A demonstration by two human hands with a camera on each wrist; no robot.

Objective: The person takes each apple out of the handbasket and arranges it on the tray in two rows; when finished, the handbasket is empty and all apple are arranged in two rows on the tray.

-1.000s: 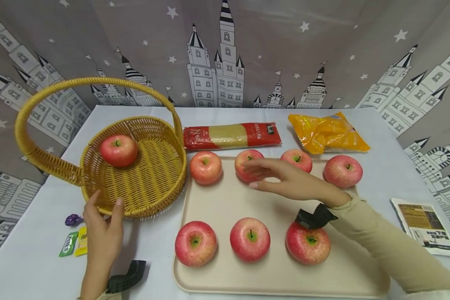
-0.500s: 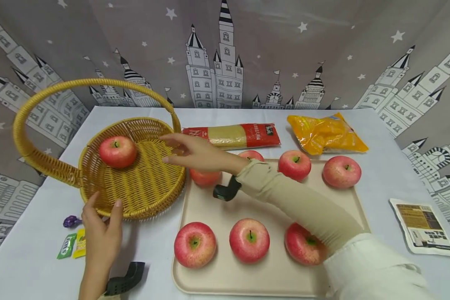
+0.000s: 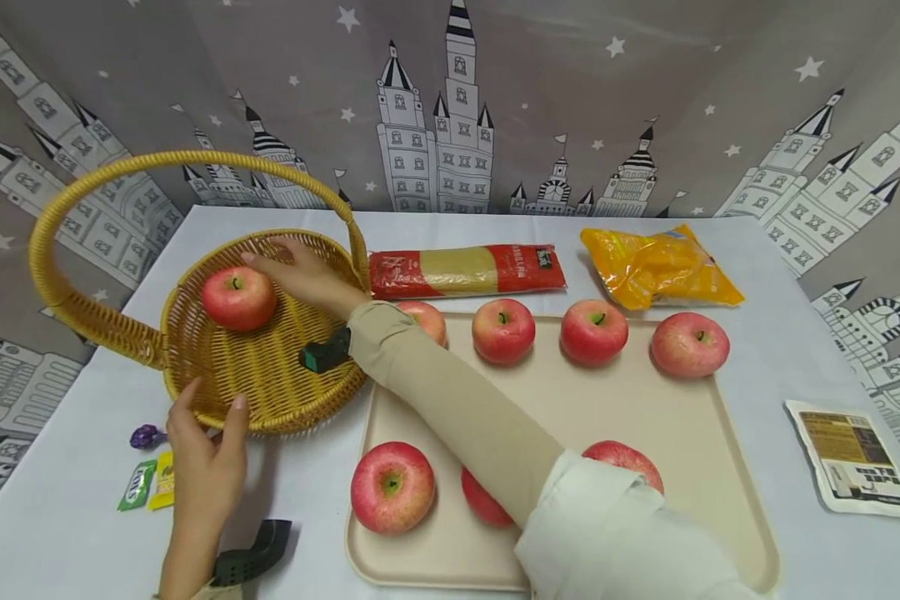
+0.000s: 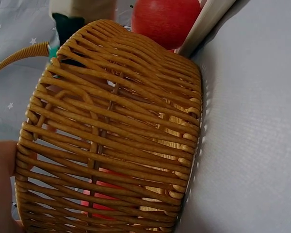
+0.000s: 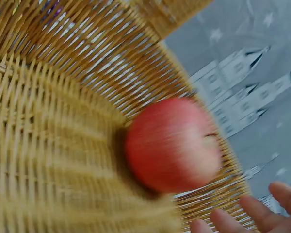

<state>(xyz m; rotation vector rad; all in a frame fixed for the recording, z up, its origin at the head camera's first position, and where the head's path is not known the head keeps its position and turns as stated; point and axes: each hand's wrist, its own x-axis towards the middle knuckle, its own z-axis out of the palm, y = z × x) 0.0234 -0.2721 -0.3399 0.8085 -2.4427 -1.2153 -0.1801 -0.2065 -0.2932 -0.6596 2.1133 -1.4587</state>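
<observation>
A yellow wicker basket [image 3: 292, 350] with a tall arched handle stands at the left, one red apple [image 3: 238, 298] inside near its left wall. My left hand [image 3: 208, 467] holds the basket's near rim, its thumb and a finger reaching over the edge. In the left wrist view the woven wall [image 4: 111, 126] fills most of the picture. Over the basket's far side, my right hand [image 3: 300, 273] hovers just right of the apple. Its spread fingers [image 5: 262, 216] show beside the apple [image 5: 173, 145] in the right wrist view, holding nothing.
A beige tray [image 3: 690, 517] to the right bears several apples, some partly covered by my right arm. Behind it lie a red-and-gold packet [image 3: 465, 271] and an orange bag [image 3: 660, 267]. A white pouch [image 3: 853, 458] lies far right; small wrapped sweets [image 3: 138, 483] sit left.
My right hand has travelled left from above the tray's back row, across the basket's right rim, to beside the apple inside. The left hand has stayed at the near rim.
</observation>
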